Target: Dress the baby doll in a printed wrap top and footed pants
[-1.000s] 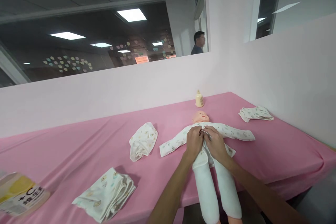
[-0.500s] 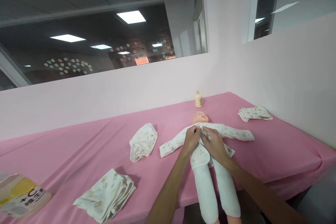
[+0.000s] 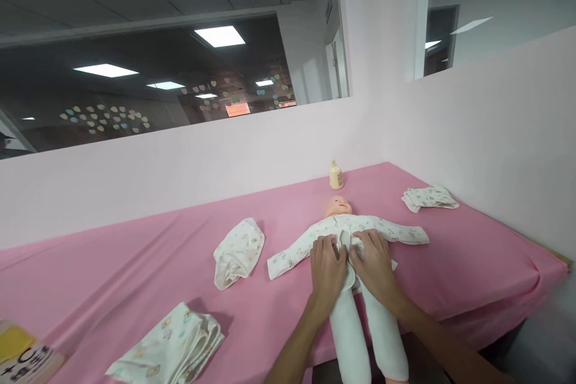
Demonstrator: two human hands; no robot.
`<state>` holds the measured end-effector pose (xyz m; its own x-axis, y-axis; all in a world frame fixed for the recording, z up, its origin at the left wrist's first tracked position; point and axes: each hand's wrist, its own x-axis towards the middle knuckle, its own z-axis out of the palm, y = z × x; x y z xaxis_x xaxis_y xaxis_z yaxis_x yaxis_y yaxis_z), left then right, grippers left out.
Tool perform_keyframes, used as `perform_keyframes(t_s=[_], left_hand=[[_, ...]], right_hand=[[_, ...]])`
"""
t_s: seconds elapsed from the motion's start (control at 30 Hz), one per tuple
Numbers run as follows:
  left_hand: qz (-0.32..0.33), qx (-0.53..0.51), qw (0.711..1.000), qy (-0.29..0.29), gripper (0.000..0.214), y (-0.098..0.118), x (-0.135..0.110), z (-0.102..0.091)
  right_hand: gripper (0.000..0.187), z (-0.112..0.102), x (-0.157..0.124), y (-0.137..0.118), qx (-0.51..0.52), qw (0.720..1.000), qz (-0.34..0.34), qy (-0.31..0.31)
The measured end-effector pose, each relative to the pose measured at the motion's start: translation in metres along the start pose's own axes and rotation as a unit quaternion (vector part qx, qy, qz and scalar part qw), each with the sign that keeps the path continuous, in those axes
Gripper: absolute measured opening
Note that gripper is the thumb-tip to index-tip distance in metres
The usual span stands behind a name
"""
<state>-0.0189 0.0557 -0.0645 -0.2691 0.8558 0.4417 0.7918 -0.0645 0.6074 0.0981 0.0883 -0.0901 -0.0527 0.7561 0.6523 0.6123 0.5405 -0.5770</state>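
A baby doll (image 3: 337,206) lies on its back on the pink-covered table, head toward the wall. It wears a white patterned baby shirt (image 3: 332,227), sleeves spread to both sides, and white trousers (image 3: 350,330). Over the doll's belly, my left hand (image 3: 327,267) has its fingers curled on the shirt's front. My right hand (image 3: 374,264) grips the front on the other side, thumb and fingers bent around the cloth. Between the two thumbs a white flap of the shirt stands slightly raised. The fingertips are partly hidden in the fabric.
A folded patterned cloth (image 3: 173,345) and a crumpled patterned cloth (image 3: 239,252) lie to the left. At the lower left corner is a labelled container (image 3: 27,354). A cream bottle (image 3: 336,176) stands behind the doll's head; another folded cloth (image 3: 429,198) lies at right.
Both hands have moved down from the shirt's neckline to the belly. The shirt's lower flap, earlier spread flat, is now gathered between them. The view has shifted slightly.
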Motion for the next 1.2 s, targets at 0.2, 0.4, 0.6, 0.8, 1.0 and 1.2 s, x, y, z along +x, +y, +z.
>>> perform_keyframes(t_s=[0.2, 0.4, 0.6, 0.8, 1.0, 1.2], left_hand=[[-0.018, -0.014, 1.0, 0.003, 0.024, -0.002, -0.001, -0.002], [-0.037, -0.064, 0.997, 0.023, 0.018, 0.0, -0.001, -0.008], [-0.019, -0.087, 0.995, -0.045, 0.016, 0.003, -0.003, -0.018], [0.006, -0.054, 0.994, -0.09, 0.017, 0.009, -0.002, -0.019], [0.04, -0.075, 0.995, -0.049, 0.018, 0.01, -0.003, -0.013], [0.048, -0.069, 0.996, -0.016, 0.018, 0.005, -0.005, 0.002]], right_hand=[[0.008, 0.002, 0.005, -0.008, -0.092, 0.995, 0.029, -0.019], [0.015, 0.003, 0.009, -0.017, -0.129, 0.99, 0.023, -0.052], [0.016, -0.005, 0.012, -0.013, -0.151, 0.983, -0.017, -0.107], [0.016, -0.014, 0.013, -0.007, -0.099, 0.987, 0.016, -0.128], [0.016, -0.025, 0.01, -0.012, 0.151, 0.977, 0.107, -0.11], [0.015, -0.021, 0.003, -0.008, 0.253, 0.952, 0.153, -0.08]])
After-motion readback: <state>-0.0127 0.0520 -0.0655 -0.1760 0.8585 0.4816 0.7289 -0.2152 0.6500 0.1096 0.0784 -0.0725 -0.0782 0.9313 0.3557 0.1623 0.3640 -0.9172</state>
